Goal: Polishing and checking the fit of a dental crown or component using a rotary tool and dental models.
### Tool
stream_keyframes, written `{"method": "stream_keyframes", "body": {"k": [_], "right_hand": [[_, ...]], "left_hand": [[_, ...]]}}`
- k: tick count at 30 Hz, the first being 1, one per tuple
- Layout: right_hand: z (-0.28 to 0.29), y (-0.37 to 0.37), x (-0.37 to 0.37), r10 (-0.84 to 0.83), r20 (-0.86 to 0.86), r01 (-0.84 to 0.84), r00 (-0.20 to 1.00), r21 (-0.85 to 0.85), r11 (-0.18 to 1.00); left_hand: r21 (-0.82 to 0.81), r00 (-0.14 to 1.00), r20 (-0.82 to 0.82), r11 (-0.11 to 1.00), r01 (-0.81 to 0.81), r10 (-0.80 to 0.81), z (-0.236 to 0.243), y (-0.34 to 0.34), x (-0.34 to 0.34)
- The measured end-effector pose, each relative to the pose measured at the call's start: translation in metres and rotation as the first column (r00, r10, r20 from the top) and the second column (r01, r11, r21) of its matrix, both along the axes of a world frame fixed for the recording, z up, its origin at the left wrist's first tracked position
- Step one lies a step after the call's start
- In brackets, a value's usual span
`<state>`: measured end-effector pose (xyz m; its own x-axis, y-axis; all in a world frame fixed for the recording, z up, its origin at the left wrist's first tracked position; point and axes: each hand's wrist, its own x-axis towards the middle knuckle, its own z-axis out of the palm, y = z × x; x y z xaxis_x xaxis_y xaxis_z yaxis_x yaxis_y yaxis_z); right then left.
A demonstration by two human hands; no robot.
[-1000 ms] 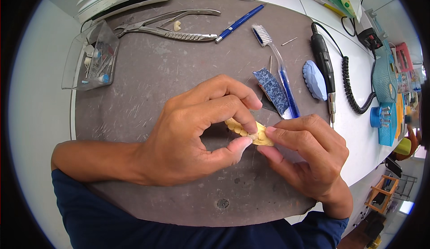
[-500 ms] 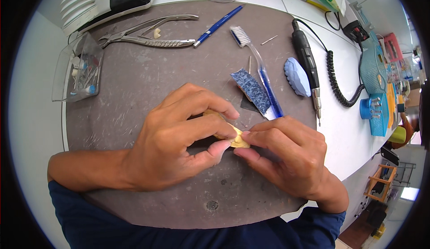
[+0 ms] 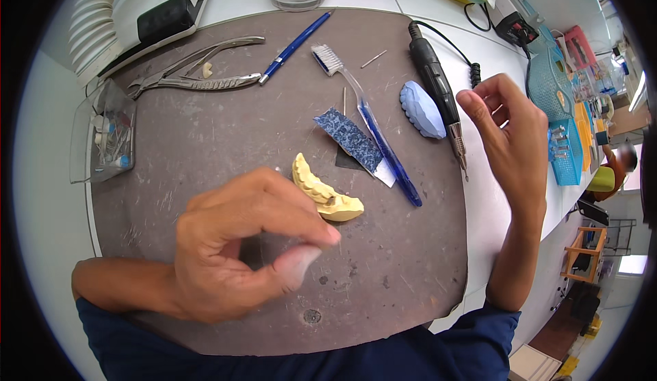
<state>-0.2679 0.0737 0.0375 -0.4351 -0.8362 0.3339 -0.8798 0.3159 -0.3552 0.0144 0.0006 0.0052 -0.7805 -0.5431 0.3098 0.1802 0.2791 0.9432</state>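
My left hand (image 3: 239, 244) hovers over the near part of the grey-brown mat, thumb and forefinger pinched together. Whatever sits between those fingertips is too small and hidden to name. Just beyond it a yellow plaster dental model (image 3: 340, 208), curved like part of an arch with a dark spot among its teeth, lies on the mat. My right hand (image 3: 506, 117) is raised at the right, fingers loosely curled and thumb apart, with nothing visible in it. Nearest to it is the black rotary handpiece (image 3: 434, 73), whose metal tip points toward me.
A toothbrush (image 3: 380, 141), blue patterned sandpaper strip (image 3: 348, 136) and blue dental model (image 3: 421, 110) lie mid-mat. Behind are pliers (image 3: 198, 76), a small tooth-like piece (image 3: 207, 71) and a blue pen (image 3: 295, 47). A clear box (image 3: 102, 134) stands left, blue baskets (image 3: 564, 151) right.
My hands have come apart. The yellow model, held between them before, now lies on the mat. My right hand has risen to the right, and the whole view has shifted slightly.
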Motion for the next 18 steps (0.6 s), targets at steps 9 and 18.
{"method": "stream_keyframes", "body": {"k": [9,18], "right_hand": [[-0.02,-0.008,-0.022,-0.02,0.359,-0.087,0.933,0.278,0.957],[-0.01,0.003,-0.008,0.635,0.772,-0.078,0.003,-0.633,0.77]], "left_hand": [[0.76,0.982,0.068,0.647,0.064,-0.176,0.004,0.016,0.005],[0.809,0.988,0.052,0.586,0.045,-0.148,-0.003,0.008,0.004]]}}
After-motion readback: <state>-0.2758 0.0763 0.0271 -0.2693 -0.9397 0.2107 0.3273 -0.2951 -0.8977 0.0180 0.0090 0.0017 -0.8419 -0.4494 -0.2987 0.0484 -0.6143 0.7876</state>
